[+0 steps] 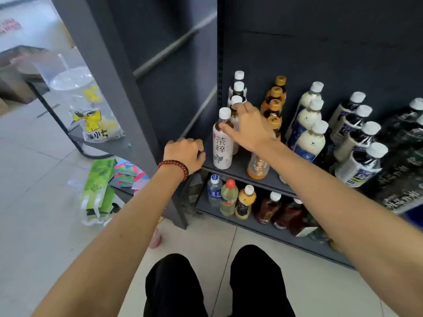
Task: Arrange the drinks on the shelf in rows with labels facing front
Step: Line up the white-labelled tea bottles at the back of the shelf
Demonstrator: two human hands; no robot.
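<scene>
Four white-capped tea bottles [238, 86] in single file along the left edge of the upper shelf [239, 164], front to back. Front bottle [222, 145] at the front left corner, upright: white label with two large dark characters and a leaf print turned to the front, brown tea showing at the neck.

Right grip [249, 126] spread wide, pinching nothing: thumb touching the neck of the front bottle, fingertips at the cap of the bottle just behind it. Left grip [183, 152] curled at the front left corner of the same shelf, against the grey upright [128, 92]; clasping or only resting, cannot tell. Beaded bracelet [175, 167] on that wrist.

Next file to the right: amber-capped bottles [274, 104], with an orange bottle [257, 169] at the front edge, partly hidden under the right forearm. Further right, milky bottles [307, 117] with blue labels, then dark bottles [357, 138] with white caps, toward the right end.

Bare strip of shelf between the front bottle and the orange one; slim gaps between files. Mixed bottles [229, 200] on the lower shelf [263, 227]. Open floor tiles [206, 236] before it.
</scene>
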